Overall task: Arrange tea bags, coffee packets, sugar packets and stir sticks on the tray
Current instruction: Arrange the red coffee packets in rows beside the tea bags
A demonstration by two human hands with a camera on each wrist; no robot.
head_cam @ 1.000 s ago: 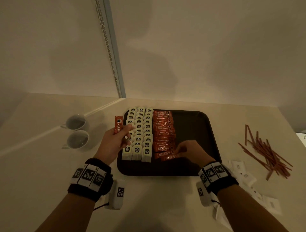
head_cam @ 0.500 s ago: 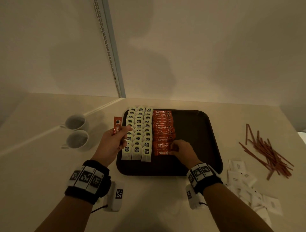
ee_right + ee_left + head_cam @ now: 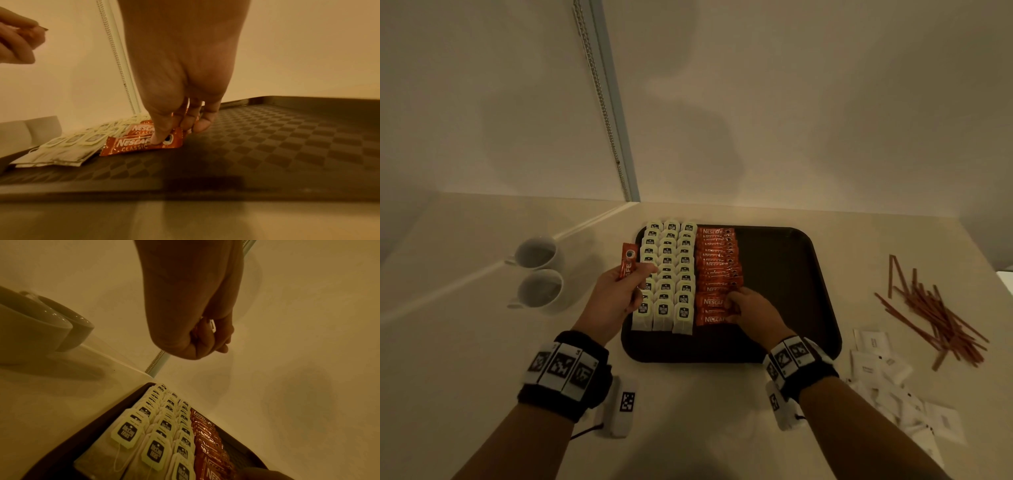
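Note:
A dark tray (image 3: 791, 274) holds three rows of white tea bags (image 3: 667, 274) on its left side. Beside them runs a column of orange coffee packets (image 3: 717, 260). My left hand (image 3: 635, 274) hovers over the tray's left edge and pinches one upright orange coffee packet (image 3: 627, 262). My right hand (image 3: 732, 303) is at the near end of the column. Its thumb (image 3: 158, 138) is on top of the nearest coffee packet (image 3: 133, 144), and its curled fingers are at the packet's right end. The tray's right half is bare.
Brown stir sticks (image 3: 935, 311) lie in a loose pile on the table to the right of the tray. White sugar packets (image 3: 876, 370) are scattered nearer me. Two white cups (image 3: 537, 253) (image 3: 541, 291) stand left of the tray. A wall rises behind.
My right hand has moved left and away from me along the column, and the nearest packet, which was tilted, now lies in line. The left hand has barely moved.

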